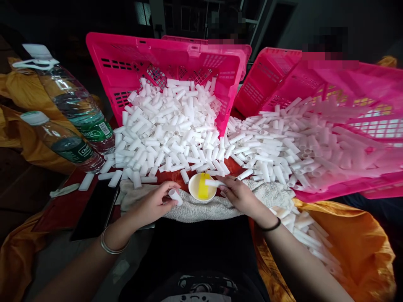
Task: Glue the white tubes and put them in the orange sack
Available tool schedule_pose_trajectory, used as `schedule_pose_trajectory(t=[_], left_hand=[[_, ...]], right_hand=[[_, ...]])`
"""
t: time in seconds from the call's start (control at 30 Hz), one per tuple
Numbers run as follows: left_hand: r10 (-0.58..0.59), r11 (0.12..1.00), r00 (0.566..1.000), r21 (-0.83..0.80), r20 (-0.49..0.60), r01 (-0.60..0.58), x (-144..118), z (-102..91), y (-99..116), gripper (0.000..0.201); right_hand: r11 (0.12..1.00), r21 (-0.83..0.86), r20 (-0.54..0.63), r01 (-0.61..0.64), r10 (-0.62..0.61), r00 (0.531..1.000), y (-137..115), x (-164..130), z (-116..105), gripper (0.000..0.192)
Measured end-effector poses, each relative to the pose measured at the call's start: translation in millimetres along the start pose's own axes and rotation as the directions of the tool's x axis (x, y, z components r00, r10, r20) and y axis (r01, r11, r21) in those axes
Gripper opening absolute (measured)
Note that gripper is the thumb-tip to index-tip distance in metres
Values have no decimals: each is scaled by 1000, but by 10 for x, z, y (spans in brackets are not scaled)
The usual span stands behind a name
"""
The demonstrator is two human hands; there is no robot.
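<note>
My left hand (154, 204) pinches a short white tube (175, 196) over a grey towel (201, 205). My right hand (241, 195) holds another white tube (215, 183) with its end over a small white bowl (202, 187) that has a yellow sponge (203, 186) in it. Beyond the bowl lies a large heap of short white tubes (170, 130), spilling from a tipped pink basket (157, 58). A second heap of longer white tubes (283, 138) spills from another pink basket (346, 84) on the right.
Two clear water bottles (75, 105) lie at the left. A black phone (94, 209) rests beside the towel. More white tubes (302, 230) lie on orange cloth (355, 247) by my right arm. A red mat (63, 205) covers the surface.
</note>
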State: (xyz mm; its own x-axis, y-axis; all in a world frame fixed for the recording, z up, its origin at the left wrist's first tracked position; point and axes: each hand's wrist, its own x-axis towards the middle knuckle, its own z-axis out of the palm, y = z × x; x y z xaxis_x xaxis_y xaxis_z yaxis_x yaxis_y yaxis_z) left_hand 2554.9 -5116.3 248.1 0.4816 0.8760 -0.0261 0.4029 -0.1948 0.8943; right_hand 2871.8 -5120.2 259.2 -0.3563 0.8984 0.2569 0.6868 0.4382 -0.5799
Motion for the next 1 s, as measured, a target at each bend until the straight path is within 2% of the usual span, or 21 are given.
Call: schedule_pose_trajectory(t=[0.07,0.17,0.23,0.33,0.43,0.53,0.57,0.63,0.67,0.73,0.8,0.87,0.9,0.93,1.0], left_hand=[[18,999,999,32,28,-18,35,54,5,31],[73,978,996,195,45,-80,68,93,38,18],[123,940,991,313,51,-133,45,91,39,11],[143,876,987,456,72,-160,-24,82,-9,20],[132,796,991,592,39,-129,-30,108,-49,31],[216,779,976,602,3,-174,92,185,-45,30],[267,788,964,576,0,-218,156,222,-44,28],[370,794,929,525,-17,-307,293,310,-53,20],[404,789,914,518,-34,-330,359,358,-65,25],[426,781,902,531,-72,-327,472,450,-94,51],[412,781,906,551,-100,-294,551,521,-119,71],[399,783,909,562,-125,-266,596,561,-133,81],[395,785,909,564,-134,-258,607,571,-136,84],[390,788,910,563,-141,-251,613,576,-138,87],[382,796,911,556,-154,-240,612,576,-137,90]], right_hand=[[999,-35,-97,24,-27,995,-7,40,206,40],[992,-120,-201,34,-58,978,85,134,410,38],[986,-146,-181,76,-102,978,143,173,439,34],[983,-133,-94,128,-141,986,148,198,361,29],[999,-13,-27,43,-43,999,81,216,262,29],[988,73,-27,-138,140,990,28,230,239,28],[986,76,-38,-147,150,988,24,231,247,25],[997,66,-46,-47,50,998,30,226,270,19],[998,63,-44,31,-28,999,38,222,279,18],[987,83,-29,135,-133,991,56,211,287,18],[988,134,-7,77,-76,997,69,198,282,19],[984,173,12,-49,48,999,74,177,275,23],[982,174,12,-73,71,997,75,163,274,23],[985,162,4,-50,50,999,75,146,275,21],[989,122,-18,88,-86,996,74,108,281,18]])
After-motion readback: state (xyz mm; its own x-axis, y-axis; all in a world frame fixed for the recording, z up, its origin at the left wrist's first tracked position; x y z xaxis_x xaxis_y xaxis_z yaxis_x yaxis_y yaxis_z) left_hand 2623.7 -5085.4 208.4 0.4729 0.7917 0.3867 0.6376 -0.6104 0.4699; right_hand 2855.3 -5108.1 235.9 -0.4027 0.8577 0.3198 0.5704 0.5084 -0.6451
